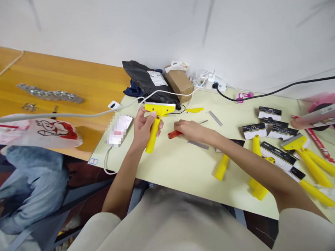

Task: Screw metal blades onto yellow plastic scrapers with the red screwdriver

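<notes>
Through the head view I have my left hand clamped on a yellow scraper, thumb across its neck, handle toward me, head pointing away. Just right of that grip, my right hand is closed around a red screwdriver, its handle end poking out left and its shaft right; I can't tell whether it touches the table. Near side of the right hand lies a metal blade; beyond it, a second blade. Left of the left hand is a phone; beyond, a black bag.
</notes>
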`<move>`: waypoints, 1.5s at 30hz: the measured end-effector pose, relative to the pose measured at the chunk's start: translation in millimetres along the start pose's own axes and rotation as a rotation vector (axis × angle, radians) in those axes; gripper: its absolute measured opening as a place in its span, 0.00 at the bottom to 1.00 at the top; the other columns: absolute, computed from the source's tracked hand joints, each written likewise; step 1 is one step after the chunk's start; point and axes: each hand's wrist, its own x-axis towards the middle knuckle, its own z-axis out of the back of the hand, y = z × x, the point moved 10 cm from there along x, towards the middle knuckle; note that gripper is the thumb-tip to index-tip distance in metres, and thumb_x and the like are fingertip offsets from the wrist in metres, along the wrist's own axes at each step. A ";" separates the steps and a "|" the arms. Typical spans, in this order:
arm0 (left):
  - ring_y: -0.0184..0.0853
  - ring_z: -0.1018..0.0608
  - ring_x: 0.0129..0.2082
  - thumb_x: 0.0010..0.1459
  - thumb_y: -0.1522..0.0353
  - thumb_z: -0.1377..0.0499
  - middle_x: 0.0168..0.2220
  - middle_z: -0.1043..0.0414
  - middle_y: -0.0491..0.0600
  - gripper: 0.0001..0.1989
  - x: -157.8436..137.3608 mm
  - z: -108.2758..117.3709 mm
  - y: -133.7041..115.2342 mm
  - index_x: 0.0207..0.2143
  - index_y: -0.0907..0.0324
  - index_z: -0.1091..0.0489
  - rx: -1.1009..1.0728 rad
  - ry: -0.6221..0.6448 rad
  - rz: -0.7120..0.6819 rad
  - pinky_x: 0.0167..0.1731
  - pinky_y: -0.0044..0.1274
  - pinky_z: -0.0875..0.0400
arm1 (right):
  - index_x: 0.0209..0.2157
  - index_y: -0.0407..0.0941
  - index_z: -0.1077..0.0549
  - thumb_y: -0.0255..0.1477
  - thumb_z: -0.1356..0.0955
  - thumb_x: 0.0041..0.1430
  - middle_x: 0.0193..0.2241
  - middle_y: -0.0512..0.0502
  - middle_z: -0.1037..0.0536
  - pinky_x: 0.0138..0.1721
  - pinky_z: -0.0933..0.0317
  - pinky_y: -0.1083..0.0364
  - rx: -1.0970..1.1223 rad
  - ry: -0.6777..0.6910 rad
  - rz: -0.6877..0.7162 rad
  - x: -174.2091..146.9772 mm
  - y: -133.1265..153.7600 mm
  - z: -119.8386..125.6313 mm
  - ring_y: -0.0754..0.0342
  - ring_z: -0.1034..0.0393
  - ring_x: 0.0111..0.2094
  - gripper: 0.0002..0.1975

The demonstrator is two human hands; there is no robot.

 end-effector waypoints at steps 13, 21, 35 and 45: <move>0.28 0.23 0.22 0.61 0.56 0.28 0.33 0.25 0.43 0.22 -6.1 -4.2 8.9 0.41 0.53 0.40 -0.097 -0.030 0.072 0.12 0.16 0.37 | 0.45 0.42 0.26 0.21 0.32 0.68 0.45 0.39 0.21 0.38 0.43 0.53 -0.069 0.105 0.095 12.8 5.7 -4.1 0.46 0.26 0.46 0.06; 0.29 0.22 0.23 0.60 0.55 0.29 0.30 0.26 0.42 0.23 -7.8 -1.6 14.7 0.41 0.52 0.40 -0.091 -0.034 0.092 0.13 0.15 0.37 | 0.45 0.40 0.26 0.12 0.38 0.66 0.40 0.41 0.22 0.42 0.36 0.54 -0.201 0.151 0.212 12.3 20.0 -11.5 0.49 0.26 0.40 0.14; 0.28 0.24 0.20 0.63 0.55 0.31 0.28 0.27 0.39 0.22 -12.1 -9.1 32.2 0.43 0.52 0.41 -0.100 0.018 0.115 0.15 0.16 0.35 | 0.43 0.47 0.30 0.19 0.43 0.73 0.46 0.41 0.25 0.47 0.35 0.51 -0.126 -0.103 0.213 -43.9 59.1 50.1 0.47 0.28 0.46 0.14; 0.27 0.25 0.19 0.63 0.55 0.31 0.30 0.24 0.40 0.22 -30.7 -54.6 29.1 0.44 0.52 0.41 -0.117 0.006 0.139 0.14 0.17 0.33 | 0.39 0.48 0.31 0.22 0.37 0.69 0.45 0.40 0.21 0.43 0.34 0.51 0.132 -0.542 0.140 -78.1 42.7 138.2 0.49 0.26 0.44 0.07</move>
